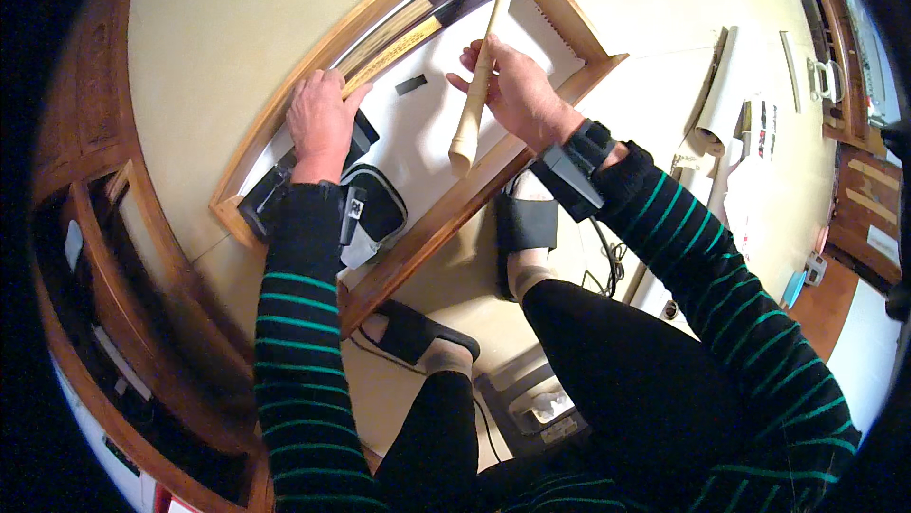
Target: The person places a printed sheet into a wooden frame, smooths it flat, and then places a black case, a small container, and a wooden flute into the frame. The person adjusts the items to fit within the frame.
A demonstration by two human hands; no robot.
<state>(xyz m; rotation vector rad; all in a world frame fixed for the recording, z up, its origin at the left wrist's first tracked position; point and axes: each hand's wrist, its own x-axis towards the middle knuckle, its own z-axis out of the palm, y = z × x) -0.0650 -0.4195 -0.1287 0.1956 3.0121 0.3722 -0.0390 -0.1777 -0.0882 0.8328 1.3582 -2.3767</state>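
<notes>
My right hand [524, 91] holds a long cream recorder [482, 72] slantwise above a wooden drawer [418, 252], its far end by the drawer's back corner. Thumb and fingers close round its middle. My left hand [321, 119] is inside the drawer's left side, fingers bent over the near end of a long slim yellow-and-black item [389, 57]; its kind is unclear, and my palm hides that end. Alongside it lies a second slim dark item [408, 15]. Below my left wrist are a black zipped pouch [378, 205] and a small dark device [353, 212].
The drawer stands on a pale floor [228, 10] in front of my feet in black slides [531, 223]. Rolled white paper [718, 95] and a black cable [612, 266] lie at the right. Brown wooden furniture [100, 124] lines the left; a grey device [531, 404] sits between my legs.
</notes>
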